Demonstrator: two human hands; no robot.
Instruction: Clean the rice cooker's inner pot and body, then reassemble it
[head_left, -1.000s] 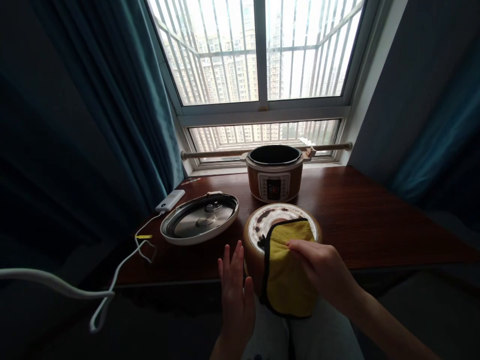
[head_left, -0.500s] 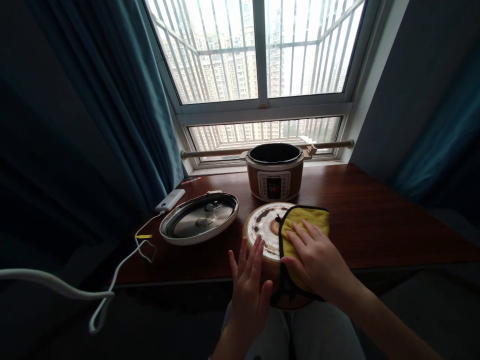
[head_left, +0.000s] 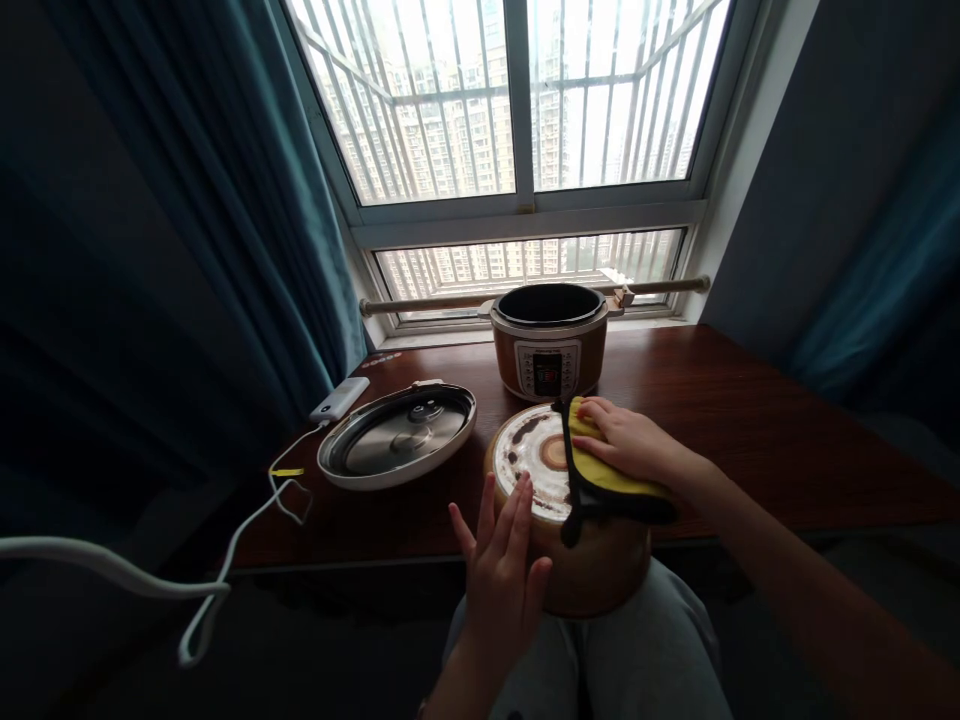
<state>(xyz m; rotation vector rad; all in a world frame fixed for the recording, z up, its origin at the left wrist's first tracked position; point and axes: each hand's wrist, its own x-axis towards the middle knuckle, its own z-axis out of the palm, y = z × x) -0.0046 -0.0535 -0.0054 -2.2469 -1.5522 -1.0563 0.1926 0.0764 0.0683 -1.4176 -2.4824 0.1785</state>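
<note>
On my feed, the person's right hand [head_left: 626, 443] lies flat on a yellow cloth [head_left: 609, 482] at the far right rim of an upturned pot [head_left: 600, 570]. The pot rests on the lap against the near edge of the table [head_left: 750, 420].

A second ago the cloth hung down over the near side of the pot's stained base. Half a second ago it lay spread over the right half. Now I see it bunched at the right edge, its black trim curling over the rim. Most of the pale base is uncovered, with brown scorch marks and a ring at its centre. I judge the wiping stroke has swept across from near to far right, and the stains on the left half look unchanged.

The left hand [head_left: 499, 580] has moved in too. It hovered clear of the pot a second ago and now braces the near-left wall. Its grip is loose, with fingers spread and their tips touching the rim. The right grip is not clenched either: the fingers lie stretched out on top of the cloth, pressing it down.

Further back on the table an electric pressure cooker [head_left: 550, 345] stands without its lid [head_left: 397, 435], which lies upside down to the left. A white power bank [head_left: 340, 400] with its cable [head_left: 247, 512] sits beside it, below the window [head_left: 517, 100].
</note>
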